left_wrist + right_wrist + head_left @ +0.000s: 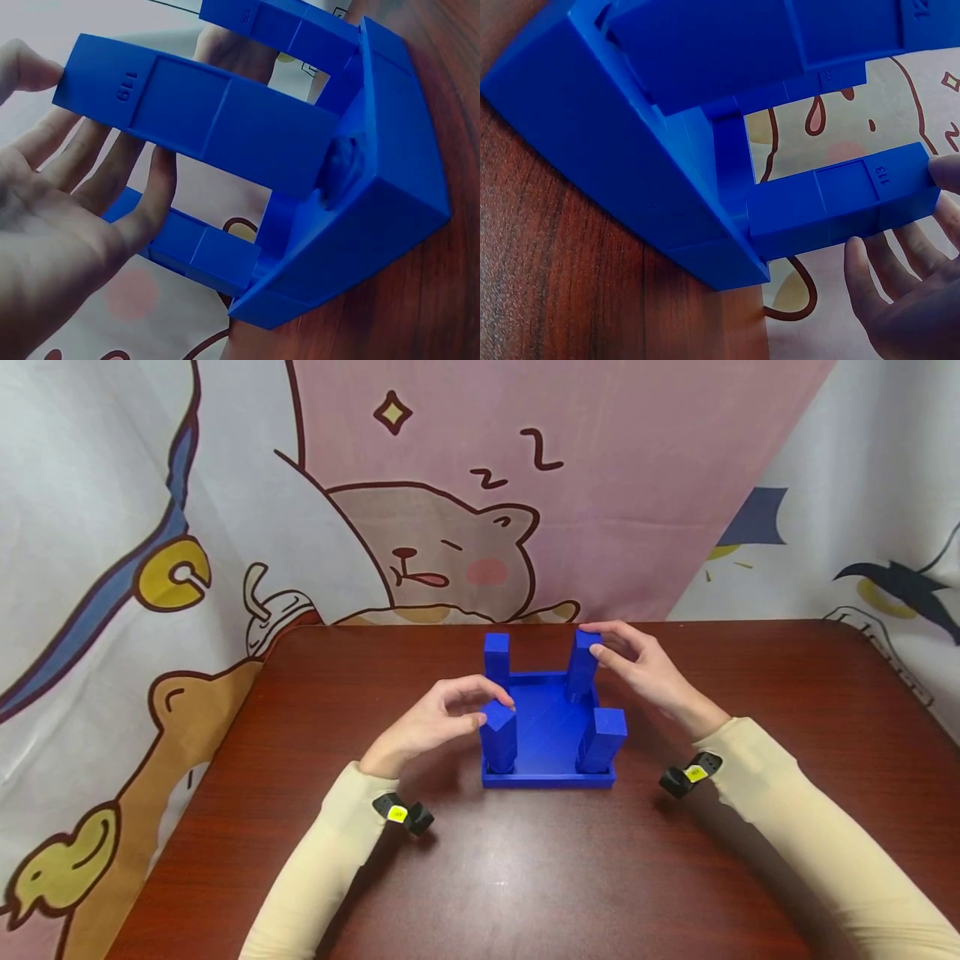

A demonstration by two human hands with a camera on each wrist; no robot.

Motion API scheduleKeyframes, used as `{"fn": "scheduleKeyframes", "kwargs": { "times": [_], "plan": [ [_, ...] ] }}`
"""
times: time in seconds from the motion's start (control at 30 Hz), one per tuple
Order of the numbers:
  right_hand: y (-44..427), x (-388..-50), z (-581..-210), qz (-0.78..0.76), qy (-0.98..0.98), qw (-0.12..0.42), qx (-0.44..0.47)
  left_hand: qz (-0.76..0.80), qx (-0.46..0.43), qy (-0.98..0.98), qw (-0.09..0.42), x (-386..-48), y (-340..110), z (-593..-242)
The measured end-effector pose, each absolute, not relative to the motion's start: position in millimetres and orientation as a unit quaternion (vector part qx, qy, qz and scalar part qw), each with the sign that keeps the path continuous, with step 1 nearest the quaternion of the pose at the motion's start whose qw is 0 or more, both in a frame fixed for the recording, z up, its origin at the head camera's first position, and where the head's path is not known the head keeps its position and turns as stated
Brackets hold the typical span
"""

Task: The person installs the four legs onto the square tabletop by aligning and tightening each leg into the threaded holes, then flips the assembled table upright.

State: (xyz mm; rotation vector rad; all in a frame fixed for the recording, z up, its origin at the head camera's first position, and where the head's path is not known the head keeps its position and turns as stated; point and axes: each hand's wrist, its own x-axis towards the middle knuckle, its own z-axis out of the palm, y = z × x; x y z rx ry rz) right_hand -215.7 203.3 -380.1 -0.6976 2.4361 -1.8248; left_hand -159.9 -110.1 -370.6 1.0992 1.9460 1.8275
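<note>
A blue square tray-like base (551, 780) stands on the table with a blue square post at each corner. My left hand (431, 722) holds the near-left post (500, 739) by its upper end, thumb and fingers around it. That post, marked 119 in the left wrist view, sits turned at an angle to the base. With my right hand (648, 672) I grip the top of the far-right post (583, 664), marked 113 in the right wrist view. The near-right post (603, 739) and far-left post (497, 658) stand untouched. The near-right one leans slightly outward in the head view.
The base stands on a dark red-brown wooden table (495, 868). A cartoon-printed cloth (615, 460) hangs right behind the table's far edge and along its left side. Each wrist wears a small black camera, the left one (405, 814) close above the tabletop.
</note>
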Motion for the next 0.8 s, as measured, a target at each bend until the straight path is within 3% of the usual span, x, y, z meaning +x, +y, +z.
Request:
{"fn": "scheduleKeyframes", "kwargs": {
  "times": [0.43, 0.8],
  "plan": [
    [202, -215, -380, -0.584, 0.781, 0.009, -0.220, 0.617, 0.375, 0.680, 0.132, -156, -114, -367],
    [203, -216, -380, -0.584, 0.782, 0.010, -0.220, 0.580, 0.299, 0.756, 0.057, -143, -107, -357]
  ]
}}
